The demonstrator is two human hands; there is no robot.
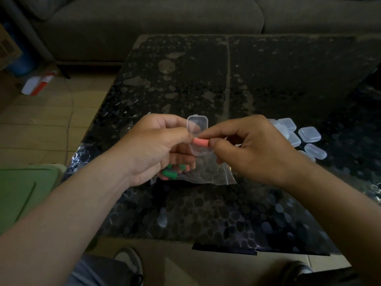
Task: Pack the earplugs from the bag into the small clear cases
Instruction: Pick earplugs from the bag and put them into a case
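My left hand [156, 147] holds a small clear case [198, 137] with its lid tipped up and open. My right hand [251, 149] pinches a pink earplug [201, 141] between thumb and forefinger, right over the case's open tray. Under both hands a clear zip bag [208, 172] lies on the table, with green and pink earplugs [170, 174] inside near its left end, partly hidden by my left hand.
Several shut clear cases [305, 137] lie in a cluster on the dark pebble-patterned table [206, 213], to the right of my hands. A grey sofa [144, 21] stands behind the table. A green lid [18, 193] sits at the left, a white-and-red bottle [38, 83] on the floor.
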